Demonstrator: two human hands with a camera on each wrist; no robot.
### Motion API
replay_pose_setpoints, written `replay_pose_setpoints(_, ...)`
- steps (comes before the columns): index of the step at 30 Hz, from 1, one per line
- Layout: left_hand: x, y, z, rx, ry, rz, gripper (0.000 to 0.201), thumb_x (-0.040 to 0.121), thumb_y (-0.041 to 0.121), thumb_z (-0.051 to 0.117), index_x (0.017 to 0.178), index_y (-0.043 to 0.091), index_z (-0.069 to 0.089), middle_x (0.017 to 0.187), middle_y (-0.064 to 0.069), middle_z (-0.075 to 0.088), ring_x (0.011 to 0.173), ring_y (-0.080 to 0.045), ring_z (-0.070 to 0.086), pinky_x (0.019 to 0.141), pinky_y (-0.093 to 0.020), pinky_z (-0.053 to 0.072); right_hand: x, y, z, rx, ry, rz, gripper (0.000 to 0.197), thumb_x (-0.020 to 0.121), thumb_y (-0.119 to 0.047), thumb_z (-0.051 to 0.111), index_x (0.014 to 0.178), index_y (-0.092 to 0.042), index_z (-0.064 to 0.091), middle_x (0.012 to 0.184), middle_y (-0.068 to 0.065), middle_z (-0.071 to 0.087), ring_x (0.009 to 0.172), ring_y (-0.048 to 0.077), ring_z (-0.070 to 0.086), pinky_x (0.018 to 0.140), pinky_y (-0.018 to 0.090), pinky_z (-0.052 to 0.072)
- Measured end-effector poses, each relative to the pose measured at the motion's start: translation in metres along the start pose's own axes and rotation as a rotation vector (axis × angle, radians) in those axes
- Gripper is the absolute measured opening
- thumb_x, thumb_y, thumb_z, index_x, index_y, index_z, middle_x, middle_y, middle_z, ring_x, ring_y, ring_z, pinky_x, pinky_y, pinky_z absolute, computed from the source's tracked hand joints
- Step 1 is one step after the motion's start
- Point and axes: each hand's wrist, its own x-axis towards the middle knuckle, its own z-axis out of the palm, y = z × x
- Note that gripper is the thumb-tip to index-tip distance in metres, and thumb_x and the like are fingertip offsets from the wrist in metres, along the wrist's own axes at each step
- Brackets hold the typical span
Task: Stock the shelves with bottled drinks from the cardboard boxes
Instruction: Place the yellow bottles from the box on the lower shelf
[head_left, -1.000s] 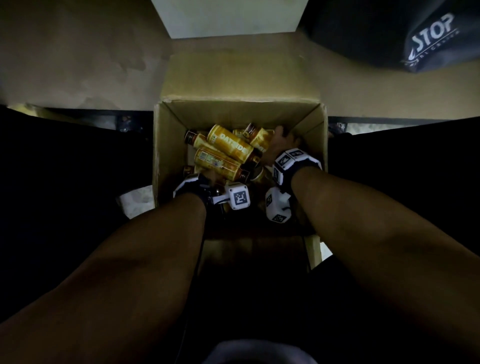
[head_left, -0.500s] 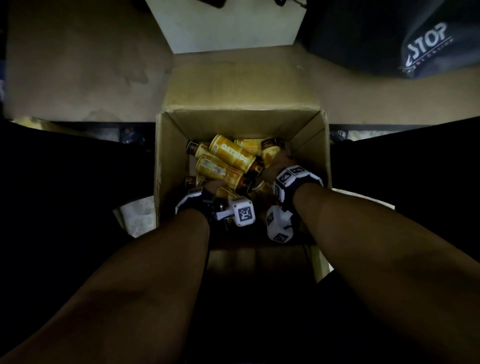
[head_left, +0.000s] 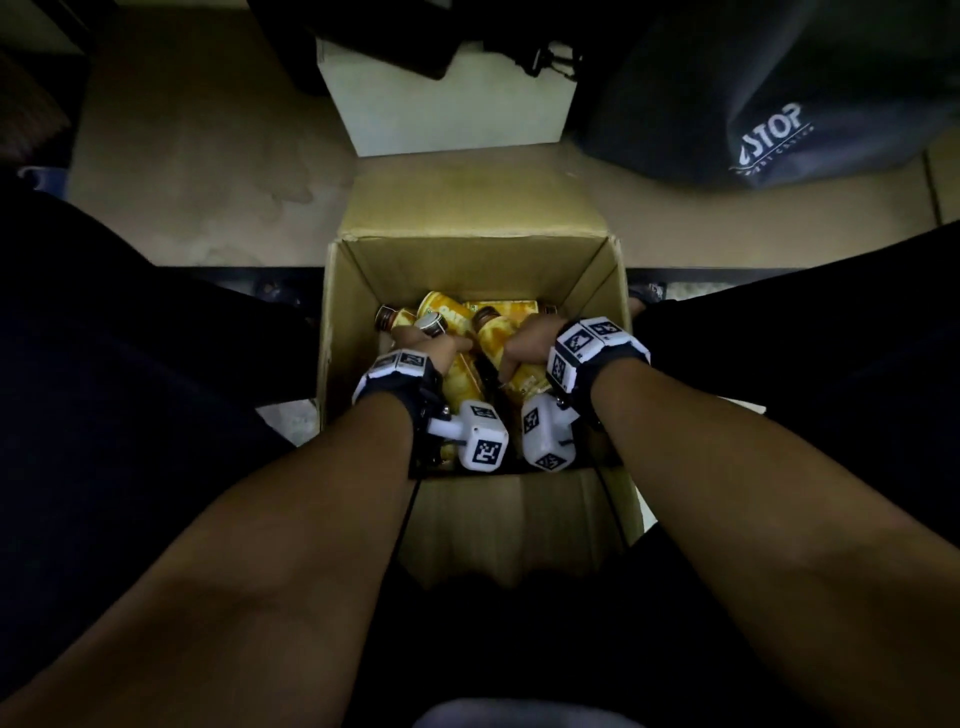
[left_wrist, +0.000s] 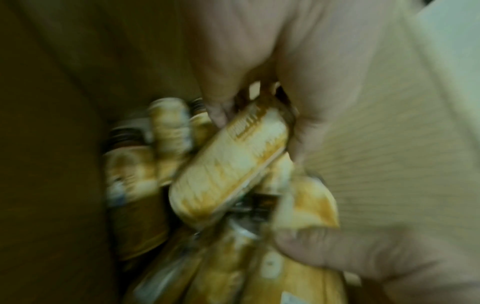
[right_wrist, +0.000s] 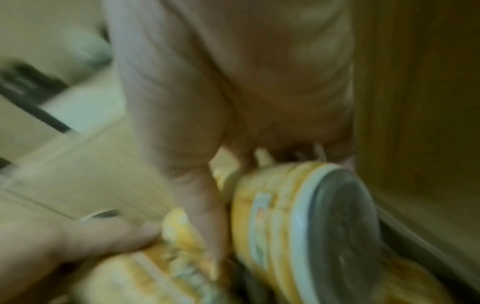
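An open cardboard box (head_left: 467, 260) stands on the floor between my legs, with several yellow-labelled bottles (head_left: 501, 307) lying loose inside. My left hand (head_left: 423, 349) grips one bottle (head_left: 464, 382) near its neck, with the grey cap (head_left: 434, 323) pointing away from me. My right hand (head_left: 524, 345) grips another bottle (head_left: 493, 335), whose brown cap is tipped up. In the blurred left wrist view, fingers (left_wrist: 221, 82) and thumb (left_wrist: 324, 246) close round a yellow bottle (left_wrist: 228, 168). The right wrist view shows fingers (right_wrist: 182, 144) round a bottle whose round base (right_wrist: 342, 222) faces the camera.
My dark-trousered legs (head_left: 130, 364) flank the box on both sides. Beyond it are a tan floor (head_left: 208, 182), a white block (head_left: 452, 104) and a black bag (head_left: 779, 119) lettered STOP at the back right. The box's near flap (head_left: 509, 519) folds toward me.
Both hands have closed round bottles in the box and tipped them up, caps away from me. The head view has tilted, so the box sits lower in the frame.
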Motion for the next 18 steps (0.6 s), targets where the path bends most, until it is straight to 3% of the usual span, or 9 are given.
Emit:
replay_pose_setpoints(3, -0.021, 0.017, -0.009, -0.026, -0.071, 0.131, 0.081, 0.063, 0.038, 0.081, 0.128, 0.012, 0.039, 0.120, -0.006, 0.048, 0.103, -0.028, 0.052, 0.094, -0.044, 0.046, -0.010, -0.010, -0.010, 0.031, -0.040, -0.019, 0.069, 0.072, -0.032, 0.081, 0.130, -0.007, 0.054, 0.127, 0.008, 0.058, 0.106, 0.026, 0.057, 0.091, 0.033, 0.050)
replay_pose_setpoints(6, -0.040, 0.023, -0.022, 0.003, -0.185, 0.221, 0.098, 0.045, 0.044, 0.086, 0.127, 0.016, 0.040, 0.124, -0.004, 0.050, 0.110, -0.026, 0.051, 0.098, -0.047, 0.045, -0.032, -0.005, -0.015, 0.132, -0.016, -0.054, 0.065, 0.068, -0.021, 0.082, 0.128, -0.012, 0.056, 0.122, 0.007, 0.063, 0.105, 0.027, 0.062, 0.094, 0.040, 0.052)
replay_pose_setpoints(9, -0.045, 0.025, -0.032, -0.079, -0.199, 0.285, 0.099, 0.030, 0.044, 0.089, 0.114, 0.020, 0.045, 0.117, -0.005, 0.061, 0.101, -0.028, 0.063, 0.088, -0.051, 0.052, -0.058, -0.003, -0.024, 0.306, 0.012, -0.112, 0.050, 0.071, -0.006, 0.078, 0.118, -0.015, 0.062, 0.106, 0.004, 0.068, 0.094, 0.023, 0.066, 0.086, 0.037, 0.055)
replay_pose_setpoints(11, -0.064, 0.035, -0.040, -0.163, -0.192, 0.359, 0.091, 0.032, 0.043, 0.090, 0.110, 0.019, 0.049, 0.107, -0.004, 0.068, 0.093, -0.027, 0.067, 0.082, -0.052, 0.055, -0.071, -0.004, -0.031, 0.423, 0.074, -0.171, 0.047, 0.071, 0.001, 0.076, 0.113, -0.016, 0.063, 0.103, 0.003, 0.070, 0.095, 0.022, 0.067, 0.083, 0.037, 0.056)
replay_pose_setpoints(13, -0.086, 0.050, -0.052, -0.206, -0.188, 0.470, 0.090, 0.038, 0.042, 0.093, 0.116, 0.018, 0.054, 0.104, -0.001, 0.071, 0.092, -0.023, 0.069, 0.085, -0.046, 0.055, -0.085, -0.006, -0.038, 0.567, 0.143, -0.245, 0.053, 0.069, 0.008, 0.074, 0.114, -0.017, 0.063, 0.102, 0.002, 0.072, 0.096, 0.021, 0.067, 0.084, 0.038, 0.056)
replay_pose_setpoints(16, -0.120, 0.071, -0.071, -0.269, -0.232, 0.669, 0.071, 0.054, 0.019, 0.088, 0.119, 0.017, 0.060, 0.105, -0.001, 0.072, 0.098, -0.019, 0.069, 0.092, -0.043, 0.053, -0.107, -0.009, -0.047, 0.697, 0.270, -0.381, 0.062, 0.063, 0.008, 0.078, 0.116, -0.020, 0.061, 0.101, 0.000, 0.074, 0.097, 0.019, 0.069, 0.091, 0.044, 0.055)
replay_pose_setpoints(18, -0.144, 0.081, -0.083, -0.283, -0.231, 0.796, 0.058, 0.058, 0.011, 0.085, 0.112, 0.015, 0.065, 0.104, -0.004, 0.073, 0.099, -0.021, 0.069, 0.093, -0.043, 0.052, -0.128, -0.011, -0.054, 0.745, 0.356, -0.487, 0.061, 0.065, 0.007, 0.080, 0.115, -0.020, 0.060, 0.100, -0.002, 0.072, 0.096, 0.013, 0.068, 0.088, 0.038, 0.055)
